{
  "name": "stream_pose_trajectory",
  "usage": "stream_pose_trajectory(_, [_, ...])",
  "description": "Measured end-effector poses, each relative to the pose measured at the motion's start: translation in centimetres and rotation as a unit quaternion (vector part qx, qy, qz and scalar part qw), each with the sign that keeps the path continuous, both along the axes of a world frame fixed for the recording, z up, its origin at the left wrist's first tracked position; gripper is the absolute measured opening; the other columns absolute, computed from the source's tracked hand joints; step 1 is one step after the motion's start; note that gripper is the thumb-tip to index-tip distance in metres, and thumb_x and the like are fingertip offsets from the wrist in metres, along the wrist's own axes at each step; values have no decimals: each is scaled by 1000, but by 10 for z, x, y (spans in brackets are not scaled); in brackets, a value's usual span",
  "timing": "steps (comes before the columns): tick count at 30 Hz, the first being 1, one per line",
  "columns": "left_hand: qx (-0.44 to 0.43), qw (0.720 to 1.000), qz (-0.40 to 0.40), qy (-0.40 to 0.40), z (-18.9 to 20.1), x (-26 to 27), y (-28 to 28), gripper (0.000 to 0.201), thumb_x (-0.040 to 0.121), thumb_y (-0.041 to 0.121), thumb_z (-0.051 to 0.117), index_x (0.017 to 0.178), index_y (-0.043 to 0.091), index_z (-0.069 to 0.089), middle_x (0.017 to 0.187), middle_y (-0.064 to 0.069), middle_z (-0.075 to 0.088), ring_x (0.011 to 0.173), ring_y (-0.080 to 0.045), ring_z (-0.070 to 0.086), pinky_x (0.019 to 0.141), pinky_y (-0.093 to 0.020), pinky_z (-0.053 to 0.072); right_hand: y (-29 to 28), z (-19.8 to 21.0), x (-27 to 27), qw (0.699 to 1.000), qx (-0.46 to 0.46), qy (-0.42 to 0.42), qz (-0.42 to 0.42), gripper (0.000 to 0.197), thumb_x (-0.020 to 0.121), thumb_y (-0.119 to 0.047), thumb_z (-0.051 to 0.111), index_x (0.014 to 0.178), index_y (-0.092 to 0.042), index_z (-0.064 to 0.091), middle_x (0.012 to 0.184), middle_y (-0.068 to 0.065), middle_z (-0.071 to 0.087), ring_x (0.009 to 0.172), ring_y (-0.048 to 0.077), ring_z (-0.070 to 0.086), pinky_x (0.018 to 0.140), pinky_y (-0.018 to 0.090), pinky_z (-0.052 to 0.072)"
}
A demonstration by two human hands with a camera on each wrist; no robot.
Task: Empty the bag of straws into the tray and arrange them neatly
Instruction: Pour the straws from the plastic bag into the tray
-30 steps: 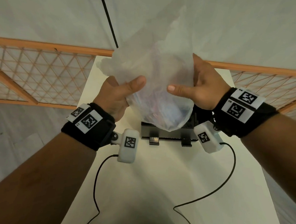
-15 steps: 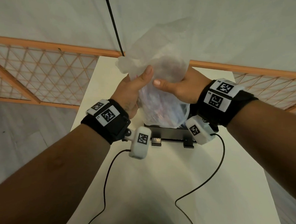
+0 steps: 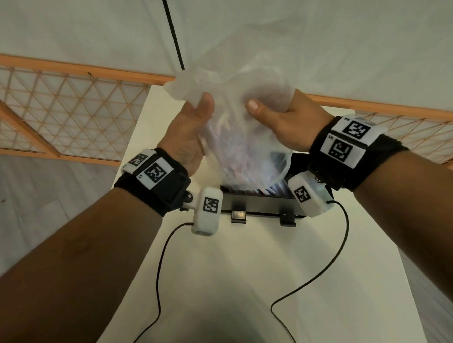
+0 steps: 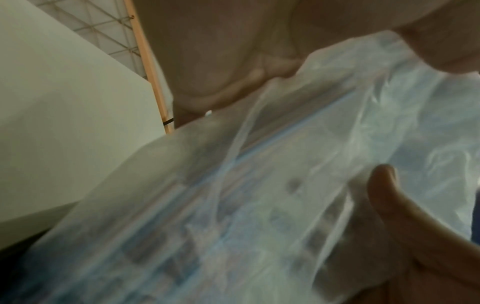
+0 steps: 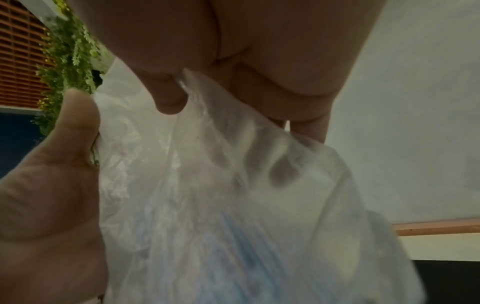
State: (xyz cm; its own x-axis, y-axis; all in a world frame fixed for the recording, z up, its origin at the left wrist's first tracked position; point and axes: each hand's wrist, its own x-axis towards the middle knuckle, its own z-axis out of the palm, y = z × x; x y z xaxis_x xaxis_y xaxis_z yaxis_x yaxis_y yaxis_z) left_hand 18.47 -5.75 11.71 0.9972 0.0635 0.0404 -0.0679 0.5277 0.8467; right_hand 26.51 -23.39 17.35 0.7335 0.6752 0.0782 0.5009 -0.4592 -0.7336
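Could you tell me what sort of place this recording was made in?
Probably an indoor recording room rather than a kitchen: a plain white table, an orange lattice barrier around it, bare white walls and grey plank flooring.

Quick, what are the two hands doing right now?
Left hand: grips the thin clear plastic bag.
Right hand: grips the same bag.

Thin translucent white plastic bag: held in the air over the tray, crumpled, open mouth hanging downward. Striped drinking straws (colours blurred): some show dimly through the film, some lie below its mouth. Shallow black rectangular tray: flat on the tabletop.
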Motion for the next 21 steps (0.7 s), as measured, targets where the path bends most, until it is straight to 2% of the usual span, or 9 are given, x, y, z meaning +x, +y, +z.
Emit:
stream_pose_trajectory(2, [-29, 999, -37, -6, -3, 0, -3, 122, 68, 56, 85, 157, 2, 21, 160, -29, 27, 149, -44, 28, 121, -64, 19, -2, 5, 1, 1000, 5, -4, -14, 29, 103, -38, 46, 114, -20, 65, 102, -2, 71, 92, 11, 67, 79, 20, 52])
stream_pose_trajectory(4, [-40, 997, -65, -11, -8, 3, -5, 130, 63, 54, 89, 158, 3, 17, 163, -28, 19, 151, -43, 22, 121, -66, 15, -1, 9, 2, 1000, 3, -8, -10, 30, 104, -37, 42, 112, -20, 65, 96, -3, 69, 79, 7, 66, 64, 11, 48])
stream_pose_trajectory(11, [44, 997, -55, 35, -25, 5, -7, 124, 55, 51, 93, 153, 2, 33, 154, -26, 41, 144, -39, 41, 120, -63, 26, 1, 18, -1, 999, 2, -38, -7, 33, 106, -32, 39, 117, -15, 66, 97, -2, 65, 80, 7, 62, 65, 6, 44])
stream_pose_trajectory(14, [146, 989, -4, 34, -31, 1, -9, 110, 60, 57, 88, 146, 4, 46, 146, -22, 53, 138, -35, 49, 118, -60, 32, 2, 20, -3, 998, -4, -55, 14, 35, 106, -33, 39, 118, -13, 65, 101, 1, 68, 86, 12, 64, 68, 8, 45])
stream_pose_trajectory(16, [268, 962, 19, 44, -34, 2, -8, 102, 64, 76, 75, 136, 8, 56, 135, -11, 64, 132, -26, 57, 116, -54, 37, 4, 21, -5, 996, -25, -75, 50, 34, 105, -29, 41, 117, -9, 65, 101, 4, 68, 89, 17, 65, 76, 19, 50])
stream_pose_trajectory(17, [347, 936, 31, 42, -35, 1, -6, 101, 64, 86, 66, 127, 8, 61, 126, -7, 69, 126, -21, 60, 114, -51, 39, 4, 21, -6, 994, -28, -84, 56, 32, 104, -27, 43, 118, -8, 65, 101, 6, 68, 90, 18, 65, 78, 23, 51])
stream_pose_trajectory(18, [397, 916, 43, 28, -38, 3, -3, 100, 64, 92, 58, 116, 6, 64, 117, -8, 70, 119, -22, 63, 111, -51, 42, 4, 24, -5, 995, -23, -83, 48, 31, 104, -25, 44, 118, -7, 64, 101, 8, 69, 88, 18, 65, 74, 22, 52])
stream_pose_trajectory(19, [406, 912, 54, 10, -37, 4, 0, 98, 65, 92, 58, 109, 5, 65, 111, -12, 70, 114, -26, 64, 107, -51, 45, 4, 26, -4, 996, -13, -78, 37, 30, 104, -24, 44, 118, -6, 64, 102, 10, 69, 84, 17, 66, 67, 16, 50])
stream_pose_trajectory(21, [268, 960, 77, 38, -29, 3, -1, 103, 55, 79, 77, 118, 0, 61, 118, -23, 65, 117, -37, 62, 105, -56, 47, 4, 32, -2, 997, 7, -71, 24, 31, 105, -24, 43, 118, -5, 63, 100, 12, 69, 79, 15, 66, 59, 10, 44])
